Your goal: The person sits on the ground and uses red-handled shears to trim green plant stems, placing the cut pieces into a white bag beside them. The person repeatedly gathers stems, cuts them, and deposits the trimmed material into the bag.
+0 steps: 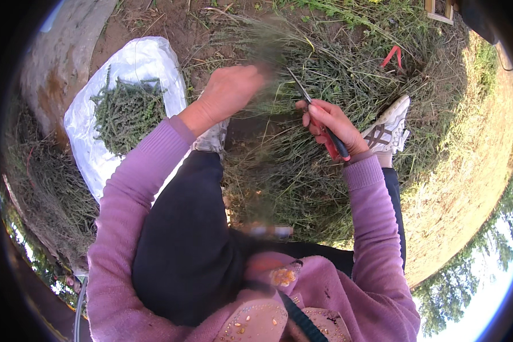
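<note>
My right hand [335, 124] is wrapped round a pair of scissors [341, 147] with red and black handles. Their narrow metal blades point up and to the left. Across from them, my left hand [232, 90] is closed, its fingers smeared by motion. Blurred green plant stems [272, 48] rise from that fist, apparently held in it. Under and between both hands spreads a heap of long green stalks [319, 182]. To the left of my left forearm, a pile of short leafy sprigs [130, 114] rests on a white plastic sheet [151, 52].
My two shoes, the right one [389, 126] white with brown stripes, stand on either side of the stalks. A red strip [392, 57] lies on the heap at the upper right. Darker dried plants [51, 188] lie at far left, and a wooden frame [440, 12] stands at the top right.
</note>
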Demonstrator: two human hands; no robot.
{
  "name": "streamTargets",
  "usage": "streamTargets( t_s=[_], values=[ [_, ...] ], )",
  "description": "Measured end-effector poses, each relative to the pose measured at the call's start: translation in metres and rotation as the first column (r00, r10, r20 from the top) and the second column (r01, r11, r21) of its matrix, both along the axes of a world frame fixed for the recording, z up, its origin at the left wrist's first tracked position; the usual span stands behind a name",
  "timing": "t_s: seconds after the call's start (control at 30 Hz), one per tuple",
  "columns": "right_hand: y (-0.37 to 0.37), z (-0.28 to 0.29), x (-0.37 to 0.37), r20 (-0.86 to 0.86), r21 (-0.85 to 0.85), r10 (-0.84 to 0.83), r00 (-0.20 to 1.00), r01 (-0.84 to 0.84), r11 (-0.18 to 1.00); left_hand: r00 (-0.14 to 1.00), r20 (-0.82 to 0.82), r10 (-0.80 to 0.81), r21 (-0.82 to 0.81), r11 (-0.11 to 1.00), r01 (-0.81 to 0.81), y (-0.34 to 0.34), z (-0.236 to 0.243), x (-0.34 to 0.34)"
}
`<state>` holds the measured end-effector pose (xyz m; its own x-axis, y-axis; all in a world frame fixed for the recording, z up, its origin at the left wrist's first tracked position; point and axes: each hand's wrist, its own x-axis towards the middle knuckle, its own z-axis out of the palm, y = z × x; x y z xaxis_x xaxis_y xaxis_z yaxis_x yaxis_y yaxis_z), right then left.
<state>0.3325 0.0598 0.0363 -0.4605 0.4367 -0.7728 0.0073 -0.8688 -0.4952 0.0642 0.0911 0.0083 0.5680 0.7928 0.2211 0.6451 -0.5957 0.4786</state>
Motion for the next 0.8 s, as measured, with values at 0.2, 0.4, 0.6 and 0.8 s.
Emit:
streamTargets(
  t_s=[0.2, 0.4, 0.6, 0.8],
  values=[
    [0.005, -0.001, 0.004, -0.128, 0.034, -0.335, 0.933, 0.342, 0.939, 0.812, -0.279, 0.512, -0.131, 0.818, -0.56, -0.013, 0.048, -0.14],
    [-0.013, 0.012, 0.004, -0.021, 0.135, -0.159, 0.987, 0.16, 0.978, 0.794, -0.422, 0.438, 0.055, 0.887, -0.459, -0.013, 0.038, -0.178],
    [-0.017, 0.016, 0.003, 0.084, 0.15, -0.188, 0.979, 0.174, 0.973, 0.993, -0.113, -0.031, -0.357, 0.934, -0.011, 0.026, -0.041, -0.03],
    [-0.025, 0.026, 0.002, 0.124, 0.153, -0.184, 0.975, 0.165, 0.974, 0.985, -0.167, -0.038, -0.545, 0.836, -0.059, 0.048, -0.075, 0.014]
  ],
)
